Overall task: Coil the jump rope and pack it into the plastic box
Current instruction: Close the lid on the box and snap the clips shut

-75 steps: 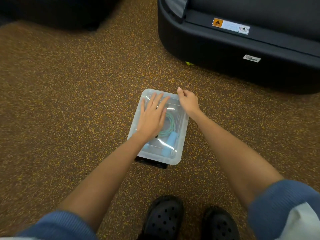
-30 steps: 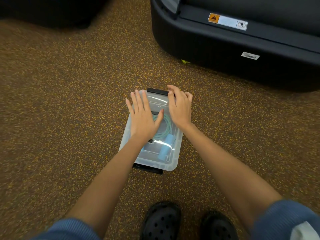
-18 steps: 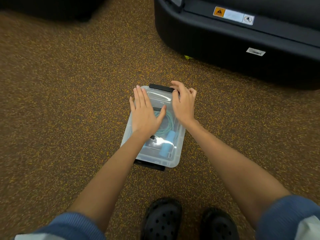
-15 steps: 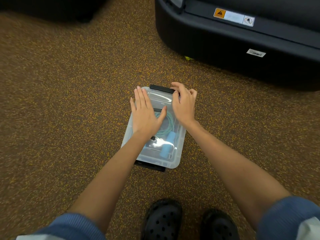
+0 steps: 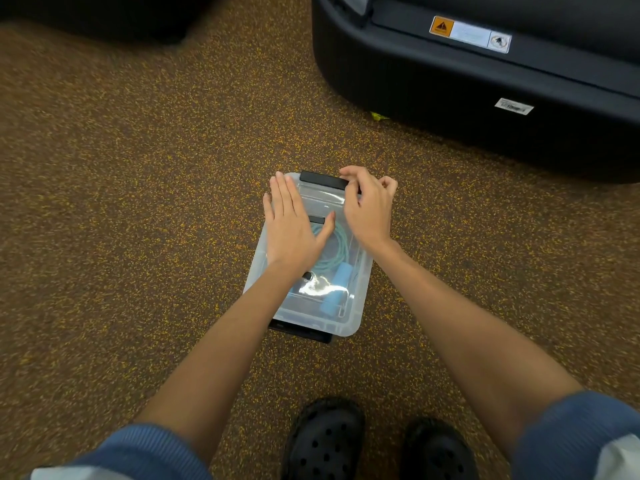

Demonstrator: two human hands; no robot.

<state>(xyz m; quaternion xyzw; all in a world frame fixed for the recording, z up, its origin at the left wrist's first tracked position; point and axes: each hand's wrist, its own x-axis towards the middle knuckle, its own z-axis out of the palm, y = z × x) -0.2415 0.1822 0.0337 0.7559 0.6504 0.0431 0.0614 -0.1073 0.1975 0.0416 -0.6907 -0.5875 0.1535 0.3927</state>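
A clear plastic box (image 5: 349, 323) with its clear lid on sits on the speckled floor in front of my feet. Through the lid I see the coiled teal jump rope (image 5: 341, 245) and a light blue handle (image 5: 335, 288). My left hand (image 5: 292, 226) lies flat on the lid, fingers together and pointing away. My right hand (image 5: 369, 207) rests on the lid's far right part, fingers curled, its fingertips touching the black clasp (image 5: 323, 180) at the box's far end. A second black clasp (image 5: 301, 332) shows at the near end.
A large black machine base (image 5: 467, 81) with a warning label stands at the far right, close behind the box. Another dark object (image 5: 104, 15) fills the top left. My two black clogs (image 5: 325, 441) stand just below the box. Brown speckled floor lies all around.
My right hand moved from the box's far right corner onto the lid, then curled its fingers at the far black clasp, which came into view. My left hand stayed flat on the lid.
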